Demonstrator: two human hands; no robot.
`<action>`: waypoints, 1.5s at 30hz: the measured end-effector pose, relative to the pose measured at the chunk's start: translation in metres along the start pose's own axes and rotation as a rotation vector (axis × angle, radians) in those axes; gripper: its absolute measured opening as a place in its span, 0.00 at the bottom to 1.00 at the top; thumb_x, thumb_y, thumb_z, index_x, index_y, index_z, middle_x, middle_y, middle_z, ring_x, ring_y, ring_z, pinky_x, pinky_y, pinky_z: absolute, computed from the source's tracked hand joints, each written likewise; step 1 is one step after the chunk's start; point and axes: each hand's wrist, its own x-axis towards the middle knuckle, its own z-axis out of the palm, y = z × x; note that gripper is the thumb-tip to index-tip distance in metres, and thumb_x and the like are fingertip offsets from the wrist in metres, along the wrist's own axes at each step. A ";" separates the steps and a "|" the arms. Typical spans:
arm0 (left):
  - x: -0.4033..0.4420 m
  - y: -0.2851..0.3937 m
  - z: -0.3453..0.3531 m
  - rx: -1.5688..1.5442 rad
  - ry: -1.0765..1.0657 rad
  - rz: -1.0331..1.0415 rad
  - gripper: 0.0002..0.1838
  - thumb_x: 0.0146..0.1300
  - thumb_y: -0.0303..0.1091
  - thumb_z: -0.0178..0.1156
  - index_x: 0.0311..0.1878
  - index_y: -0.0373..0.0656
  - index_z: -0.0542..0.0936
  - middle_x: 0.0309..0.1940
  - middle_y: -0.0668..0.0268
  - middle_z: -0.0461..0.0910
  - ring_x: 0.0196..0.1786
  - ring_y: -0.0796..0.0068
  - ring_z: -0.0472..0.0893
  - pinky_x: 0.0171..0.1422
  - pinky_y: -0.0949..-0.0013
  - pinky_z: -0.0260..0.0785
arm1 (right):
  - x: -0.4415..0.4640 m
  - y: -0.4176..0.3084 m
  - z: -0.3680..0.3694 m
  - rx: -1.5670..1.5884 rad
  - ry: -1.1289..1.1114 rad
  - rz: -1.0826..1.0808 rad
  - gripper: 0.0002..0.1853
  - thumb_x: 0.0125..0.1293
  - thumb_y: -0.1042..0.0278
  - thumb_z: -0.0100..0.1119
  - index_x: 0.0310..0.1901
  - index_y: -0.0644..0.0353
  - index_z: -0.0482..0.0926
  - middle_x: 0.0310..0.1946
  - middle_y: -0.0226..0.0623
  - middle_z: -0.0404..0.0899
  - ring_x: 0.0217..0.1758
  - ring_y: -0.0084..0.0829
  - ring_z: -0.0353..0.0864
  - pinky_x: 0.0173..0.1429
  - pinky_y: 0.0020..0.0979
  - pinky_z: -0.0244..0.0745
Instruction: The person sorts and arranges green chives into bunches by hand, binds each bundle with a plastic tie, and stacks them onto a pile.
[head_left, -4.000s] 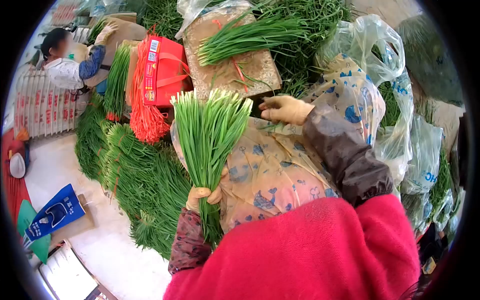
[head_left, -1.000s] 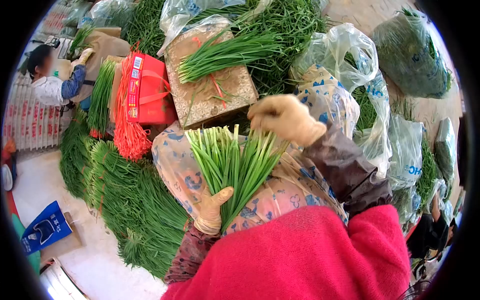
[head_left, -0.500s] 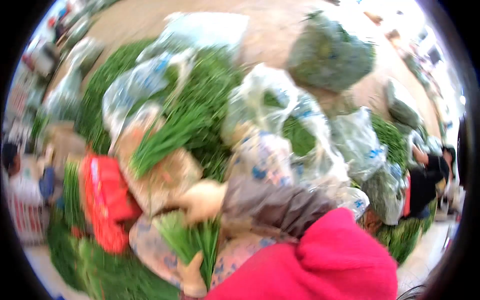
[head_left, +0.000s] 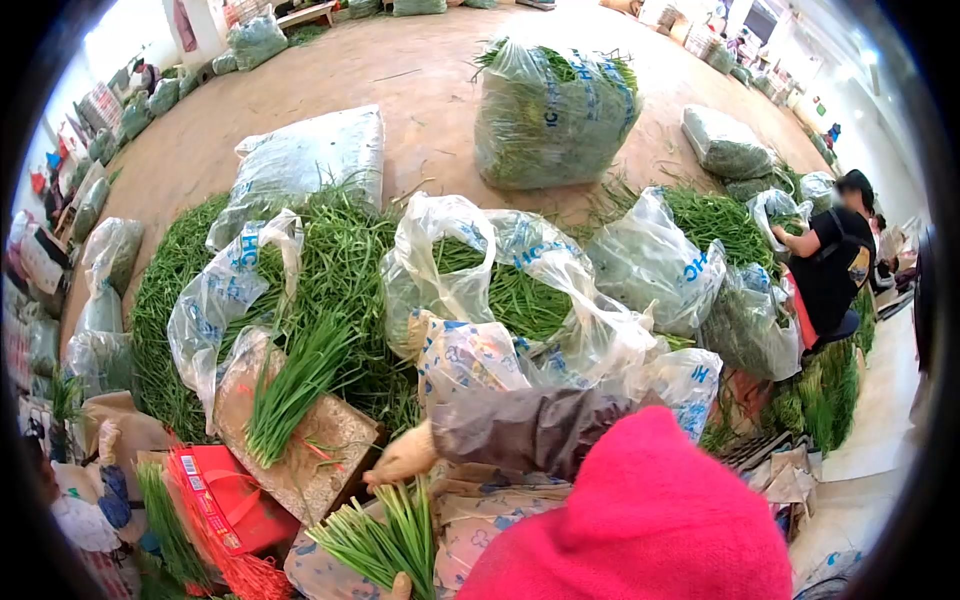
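Note:
At the bottom, a bunch of green stalks (head_left: 385,540) lies fanned over the patterned apron, cut ends up. My left hand (head_left: 401,586) wears a pale glove and is mostly cut off by the frame edge, with only a digit showing against the stalks. My gloved right hand (head_left: 403,456) is at the upper ends of the bunch, fingers bent together; whether a stalk is between them is too small to tell. Just beyond lies a patterned board (head_left: 310,470) with a smaller green bunch (head_left: 300,385) on it. Left of the board is a red box (head_left: 235,500) with red ties (head_left: 250,575).
Open plastic bags (head_left: 440,290) of greens stand in front, beside a loose green heap (head_left: 340,250). A full bag (head_left: 555,120) sits on the floor farther off. One person (head_left: 835,250) in black crouches at right; another person (head_left: 85,510) is at lower left.
The view has swung up and to the right, showing more floor and bags. My right hand has stayed by the cut ends, and my left hand has dropped mostly out of the frame.

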 end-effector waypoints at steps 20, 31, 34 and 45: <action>0.022 0.050 -0.003 -0.158 0.032 0.134 0.30 0.62 0.27 0.61 0.67 0.37 0.64 0.60 0.59 0.72 0.57 0.65 0.74 0.63 0.62 0.68 | -0.049 -0.021 -0.018 -0.766 0.126 0.244 0.36 0.50 0.50 0.70 0.61 0.55 0.73 0.40 0.46 0.82 0.42 0.43 0.83 0.44 0.38 0.78; 0.011 0.022 0.000 -0.227 -0.007 0.020 0.32 0.62 0.26 0.60 0.69 0.38 0.61 0.61 0.58 0.71 0.59 0.64 0.74 0.63 0.61 0.68 | 0.047 -0.021 0.081 1.065 0.011 -0.437 0.63 0.50 0.59 0.78 0.77 0.51 0.37 0.63 0.34 0.63 0.62 0.28 0.63 0.64 0.31 0.64; 0.006 0.012 0.003 -0.266 -0.048 -0.028 0.32 0.62 0.26 0.59 0.70 0.38 0.61 0.61 0.58 0.71 0.59 0.64 0.74 0.63 0.61 0.69 | 0.059 -0.023 0.082 0.792 0.026 -0.579 0.67 0.47 0.63 0.79 0.77 0.46 0.31 0.63 0.32 0.60 0.62 0.27 0.62 0.65 0.32 0.61; 0.010 0.024 -0.012 -0.913 -0.150 -0.029 0.34 0.63 0.25 0.58 0.72 0.39 0.58 0.62 0.57 0.70 0.60 0.64 0.74 0.64 0.61 0.69 | 0.050 -0.026 0.075 0.992 -0.032 -0.468 0.47 0.53 0.68 0.74 0.72 0.55 0.56 0.47 0.31 0.75 0.48 0.25 0.76 0.54 0.31 0.73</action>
